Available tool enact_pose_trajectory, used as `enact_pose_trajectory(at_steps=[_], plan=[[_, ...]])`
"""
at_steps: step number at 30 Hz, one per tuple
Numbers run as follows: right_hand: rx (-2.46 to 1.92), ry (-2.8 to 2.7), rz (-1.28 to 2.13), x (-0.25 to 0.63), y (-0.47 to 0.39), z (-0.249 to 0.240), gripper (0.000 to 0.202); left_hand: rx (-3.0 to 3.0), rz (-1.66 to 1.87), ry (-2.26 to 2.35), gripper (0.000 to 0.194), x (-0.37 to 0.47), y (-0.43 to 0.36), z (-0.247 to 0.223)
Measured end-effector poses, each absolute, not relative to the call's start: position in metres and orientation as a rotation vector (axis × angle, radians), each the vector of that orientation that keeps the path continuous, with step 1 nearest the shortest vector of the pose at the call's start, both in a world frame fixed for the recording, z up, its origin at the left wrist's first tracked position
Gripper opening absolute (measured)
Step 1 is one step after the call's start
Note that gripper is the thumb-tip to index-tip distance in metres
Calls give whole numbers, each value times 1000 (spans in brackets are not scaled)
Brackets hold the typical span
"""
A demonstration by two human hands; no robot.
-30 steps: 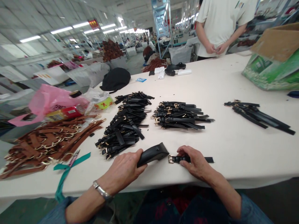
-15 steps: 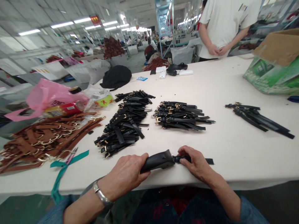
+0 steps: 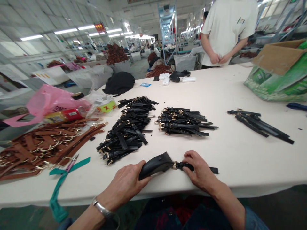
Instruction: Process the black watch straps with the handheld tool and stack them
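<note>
My left hand [image 3: 129, 180] is wrapped round a black clipper-like tool [image 3: 157, 164], its wide end pointing right. Just right of that end lies a black strap [image 3: 213, 170] with a gold buckle [image 3: 175, 165]. My right hand [image 3: 198, 167] pinches the strap near the buckle, and the strap's tail sticks out beyond the fingers. Beyond my hands are a long heap of black buckled straps [image 3: 129, 127], a smaller bundle [image 3: 184, 123] to its right, and a few more straps [image 3: 261, 124] at the far right.
Brown straps with rings [image 3: 48, 145], scissors [image 3: 72, 163] with a teal ribbon [image 3: 59, 191] and a pink bag [image 3: 52, 100] lie left. A black cap [image 3: 120, 83] and small white boxes [image 3: 165, 78] sit farther back. A green bag [image 3: 275, 80] stands right; a person [image 3: 225, 35] stands across the table.
The tool in my left hand has moved slightly left, away from the buckle, which now shows more fully. My right hand still holds the strap. The whole view has shifted slightly.
</note>
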State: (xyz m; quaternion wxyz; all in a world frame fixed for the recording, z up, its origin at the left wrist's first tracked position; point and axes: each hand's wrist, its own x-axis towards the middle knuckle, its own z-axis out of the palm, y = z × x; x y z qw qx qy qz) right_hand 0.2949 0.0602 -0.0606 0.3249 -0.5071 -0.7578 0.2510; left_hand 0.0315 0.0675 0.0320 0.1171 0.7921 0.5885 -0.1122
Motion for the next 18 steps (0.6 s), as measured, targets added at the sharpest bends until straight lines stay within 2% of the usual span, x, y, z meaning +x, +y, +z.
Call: enact_pose_trajectory(at_steps=[11,18], plan=[[-1380,-2118,537,284,40,-55,15,2207,-308,1775,29,19,48,42],[-1239,-1960,726,291,27,-60,30,2238,-302,1644,25,29,40,48]])
